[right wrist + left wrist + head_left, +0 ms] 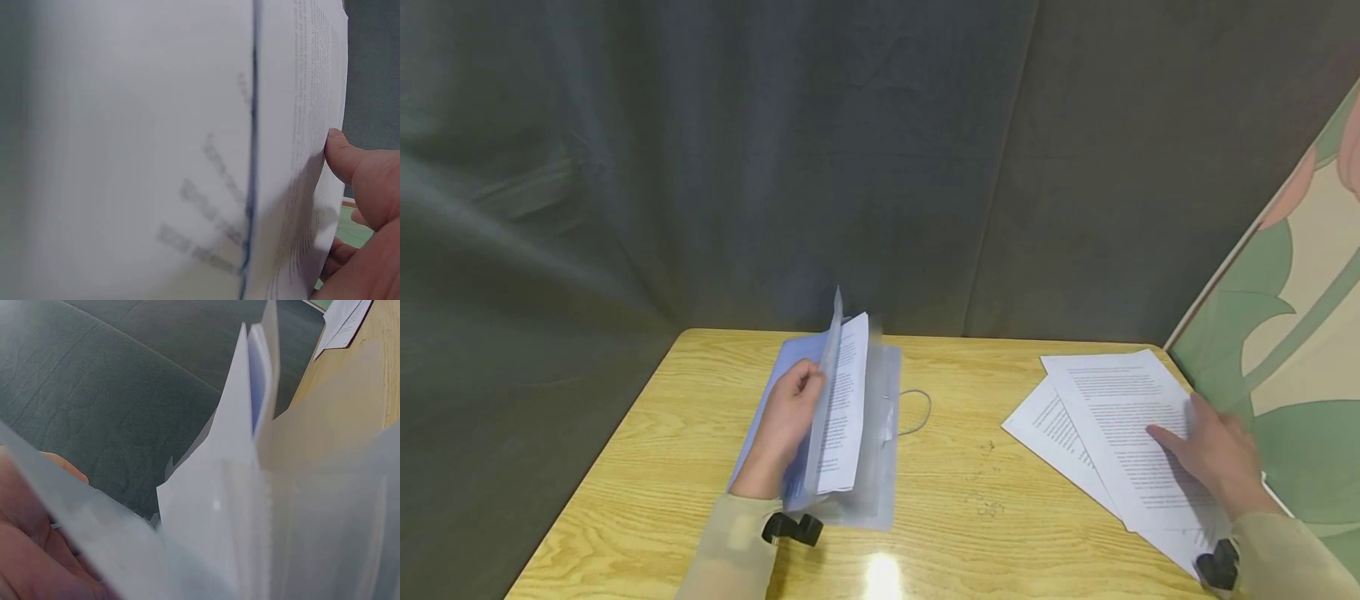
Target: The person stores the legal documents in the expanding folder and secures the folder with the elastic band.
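My left hand [787, 410] pinches a raised clear pocket page of a blue plastic document folder [797, 350], which lies open on the table. Printed sheets [842, 408] stand tilted with that page; their white edges show in the left wrist view beside the translucent plastic [325, 537]. At the right, my right hand [1217, 454] grips a printed sheet [1120, 417] by its right edge, thumb on top and fingers beneath, as the right wrist view shows. Under it another printed sheet [1052, 425] sticks out at an angle.
The wooden table [970, 500] meets a dark curtain [880, 167] at its back edge. A floral panel [1307, 333] slants along the right side. From the folder's right edge a thin grey elastic loop [927, 412] reaches onto the wood.
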### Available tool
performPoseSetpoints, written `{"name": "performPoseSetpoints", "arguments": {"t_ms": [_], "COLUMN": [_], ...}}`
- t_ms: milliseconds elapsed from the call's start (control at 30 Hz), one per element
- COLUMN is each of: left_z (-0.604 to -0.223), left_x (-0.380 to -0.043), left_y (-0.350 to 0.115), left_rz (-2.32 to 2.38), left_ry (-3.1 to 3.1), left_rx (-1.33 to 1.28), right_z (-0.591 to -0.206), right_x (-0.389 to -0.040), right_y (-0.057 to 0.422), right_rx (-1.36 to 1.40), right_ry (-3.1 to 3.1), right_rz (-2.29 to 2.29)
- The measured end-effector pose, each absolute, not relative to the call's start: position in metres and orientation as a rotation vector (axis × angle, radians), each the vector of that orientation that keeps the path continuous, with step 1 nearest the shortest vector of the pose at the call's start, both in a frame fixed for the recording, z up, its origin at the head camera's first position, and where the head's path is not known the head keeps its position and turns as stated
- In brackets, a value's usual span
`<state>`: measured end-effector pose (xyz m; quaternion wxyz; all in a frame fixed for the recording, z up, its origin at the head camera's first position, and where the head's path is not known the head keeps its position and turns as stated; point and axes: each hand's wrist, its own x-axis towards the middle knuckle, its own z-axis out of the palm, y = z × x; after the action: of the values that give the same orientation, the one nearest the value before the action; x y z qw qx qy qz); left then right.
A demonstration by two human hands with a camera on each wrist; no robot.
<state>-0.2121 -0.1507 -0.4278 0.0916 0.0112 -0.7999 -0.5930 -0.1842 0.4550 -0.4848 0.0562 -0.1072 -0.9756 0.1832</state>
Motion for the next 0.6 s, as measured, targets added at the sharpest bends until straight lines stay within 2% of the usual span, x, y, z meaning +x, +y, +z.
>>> {"name": "performPoseSetpoints", "arguments": {"t_ms": [600], "left_z": [-0.426], "left_x": [-0.21], "left_y": [-0.15], "left_rz": [-1.783], "left_ry": [-2.359], "left_rx": [0.027], "right_z": [-0.47], "right_x": [-0.187], "right_y": [0.445], "right_rx": [-0.368], "right_ry": [-2.839], "right_rz": [0.551]}}
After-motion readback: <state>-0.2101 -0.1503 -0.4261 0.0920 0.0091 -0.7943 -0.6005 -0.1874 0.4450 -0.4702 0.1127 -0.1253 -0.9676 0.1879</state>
